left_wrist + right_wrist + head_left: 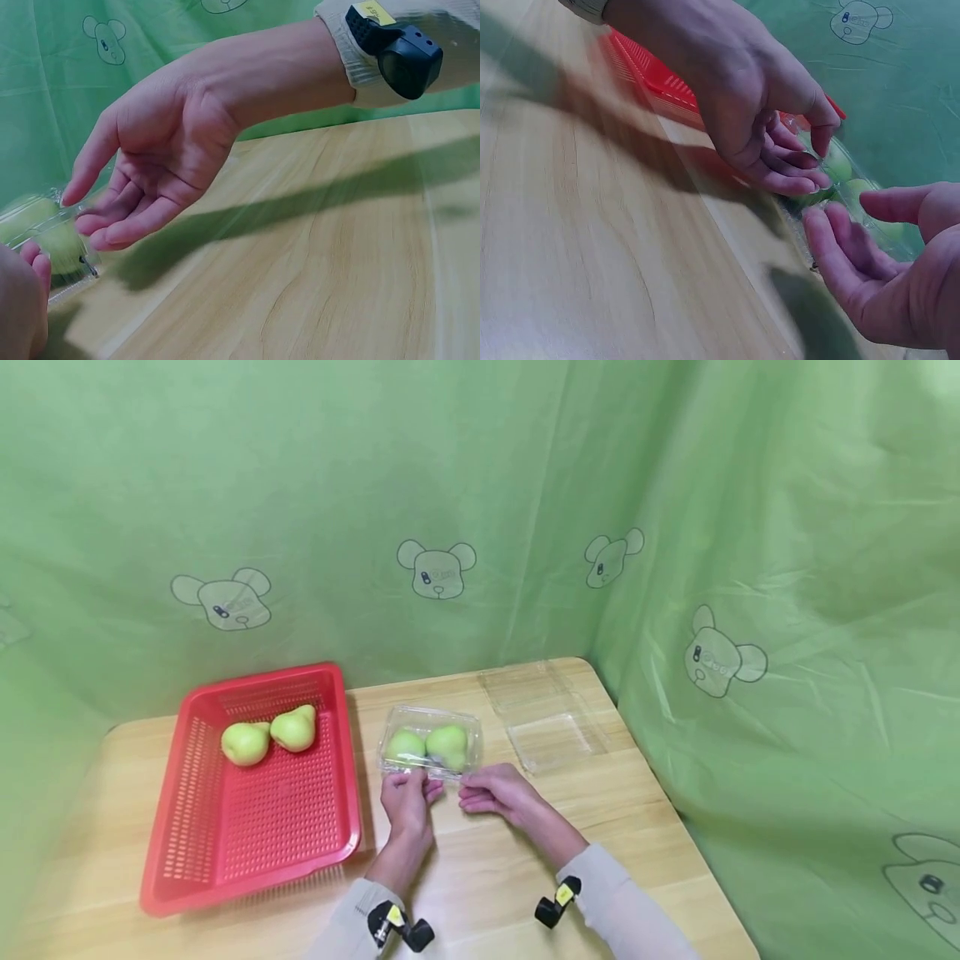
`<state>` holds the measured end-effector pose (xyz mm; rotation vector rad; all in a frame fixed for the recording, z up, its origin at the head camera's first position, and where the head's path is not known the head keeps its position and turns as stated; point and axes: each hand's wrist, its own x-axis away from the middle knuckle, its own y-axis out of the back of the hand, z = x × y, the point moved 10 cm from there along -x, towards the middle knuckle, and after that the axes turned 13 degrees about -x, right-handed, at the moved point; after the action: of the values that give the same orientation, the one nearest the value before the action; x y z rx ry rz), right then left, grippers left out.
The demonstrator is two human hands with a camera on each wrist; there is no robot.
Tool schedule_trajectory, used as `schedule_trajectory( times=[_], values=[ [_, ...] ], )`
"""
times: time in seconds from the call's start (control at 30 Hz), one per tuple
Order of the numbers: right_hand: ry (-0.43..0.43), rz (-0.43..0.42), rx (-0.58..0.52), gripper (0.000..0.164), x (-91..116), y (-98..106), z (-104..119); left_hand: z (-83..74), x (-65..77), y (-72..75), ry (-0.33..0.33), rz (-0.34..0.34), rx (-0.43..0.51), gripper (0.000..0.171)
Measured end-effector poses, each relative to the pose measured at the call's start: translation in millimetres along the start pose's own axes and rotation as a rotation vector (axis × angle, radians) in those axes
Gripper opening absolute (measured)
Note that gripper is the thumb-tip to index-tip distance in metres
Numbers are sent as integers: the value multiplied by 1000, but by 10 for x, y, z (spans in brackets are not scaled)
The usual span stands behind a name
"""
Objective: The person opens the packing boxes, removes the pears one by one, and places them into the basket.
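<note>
A clear plastic clamshell box (431, 717) sits on the table with green pears (447, 745) inside, its lid down over them. My left hand (407, 803) pinches the near edge of the box left of its middle, thumb above and fingers below. At the near right corner, my right hand (501, 792) pinches the same edge between thumb and fingers. In the right wrist view both thumbs lie over the clear rim, and the right hand (900, 289) has its fingers curved under it. The left wrist view shows only part of the left hand (19, 307).
A red perforated basket (347, 777) stands on the left, holding two pears (245, 743). Another clear clamshell box (557, 742) lies unfolded at the back right. Green curtains (510, 485) hang behind and along the right side of the wooden table (480, 893).
</note>
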<state>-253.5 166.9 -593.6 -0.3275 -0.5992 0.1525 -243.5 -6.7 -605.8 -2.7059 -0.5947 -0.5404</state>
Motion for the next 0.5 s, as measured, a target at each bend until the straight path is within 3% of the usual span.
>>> schedule_trajectory(
  times=[0.17, 0.33, 0.5],
  values=[
    [76, -70, 26, 31, -6, 58, 79, 0, -7, 31, -7, -1, -10, 20],
    [176, -163, 9, 39, 5, 154, 220, -2, -10, 22, -16, 2, 0, 22],
    [219, -235, -2, 39, 13, 231, 343, -9, -14, 5, -23, 15, -11, 23]
  ],
)
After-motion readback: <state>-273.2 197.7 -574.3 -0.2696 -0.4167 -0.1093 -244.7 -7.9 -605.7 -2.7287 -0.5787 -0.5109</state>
